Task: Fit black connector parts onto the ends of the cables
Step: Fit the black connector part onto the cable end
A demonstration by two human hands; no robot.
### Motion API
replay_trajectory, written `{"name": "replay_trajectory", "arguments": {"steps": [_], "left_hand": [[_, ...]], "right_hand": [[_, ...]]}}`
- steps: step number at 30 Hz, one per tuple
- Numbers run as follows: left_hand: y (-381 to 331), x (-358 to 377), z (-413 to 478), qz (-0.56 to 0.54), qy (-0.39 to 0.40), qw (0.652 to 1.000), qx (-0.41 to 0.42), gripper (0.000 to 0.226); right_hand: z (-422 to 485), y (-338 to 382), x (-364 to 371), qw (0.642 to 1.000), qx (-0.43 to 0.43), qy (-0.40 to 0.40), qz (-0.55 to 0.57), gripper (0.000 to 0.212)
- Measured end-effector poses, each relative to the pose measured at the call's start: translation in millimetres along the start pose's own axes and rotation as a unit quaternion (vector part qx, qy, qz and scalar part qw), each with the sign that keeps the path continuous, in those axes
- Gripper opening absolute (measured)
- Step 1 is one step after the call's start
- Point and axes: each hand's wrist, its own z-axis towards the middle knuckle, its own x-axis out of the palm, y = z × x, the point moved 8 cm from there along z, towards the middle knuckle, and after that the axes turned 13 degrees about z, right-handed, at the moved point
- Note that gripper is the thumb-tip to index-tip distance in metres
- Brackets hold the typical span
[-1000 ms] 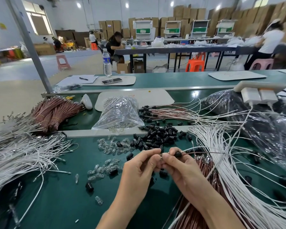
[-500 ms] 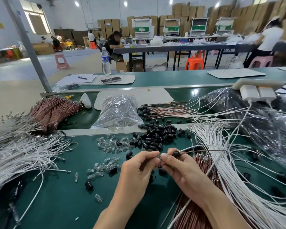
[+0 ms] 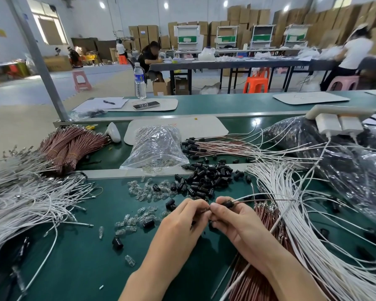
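My right hand pinches a black connector part that sits on a white and a brown cable running off to the right. My left hand meets it fingertip to fingertip and pinches the cable ends just left of the connector; what lies between the fingertips is hidden. Behind the hands lies a heap of loose black connector parts, with single ones scattered on the green table. White cables and brown cables fan out at the right.
Small clear bulbs lie left of the black heap, and a clear bag of them stands behind. White cables pile up at the left, brown bundles behind them. Finished cables and dark plastic bags are at the right.
Both hands stay together at the same spot. The black connector has shifted slightly along the cables at my right fingertips; the camera view moved a little.
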Motion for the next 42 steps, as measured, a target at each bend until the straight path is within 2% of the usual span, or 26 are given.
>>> {"name": "replay_trajectory", "arguments": {"steps": [5,12,19,26,31,37,39,42], "left_hand": [[0,-4,1,0.011,-0.022,1.000,0.000,0.016],[0,-8,1,0.022,-0.039,0.999,0.005,0.015],[9,-15,-1,0.000,-0.073,0.997,-0.029,0.009],[4,-12,-1,-0.018,-0.069,0.997,-0.023,0.007],[7,-12,-2,-0.057,-0.075,0.995,-0.035,0.017],[13,-8,-5,-0.095,-0.098,0.988,-0.067,0.018],[13,-8,-3,-0.096,-0.098,0.988,-0.068,0.018],[16,-6,1,-0.072,-0.095,0.990,-0.073,0.015]], "right_hand": [[1,1,-4,1.000,-0.009,-0.013,0.003,0.024],[-2,4,-1,1.000,-0.028,-0.010,0.000,0.058],[-2,11,-6,0.996,-0.057,-0.049,0.043,0.023],[-4,1,9,1.000,-0.013,0.007,0.008,0.032],[-5,2,8,1.000,-0.009,0.014,0.015,0.030],[-5,-2,11,1.000,-0.004,0.020,0.013,0.033],[-5,-1,11,1.000,-0.009,0.014,0.008,0.033],[-4,4,6,0.997,-0.061,-0.034,-0.020,0.021]]}}
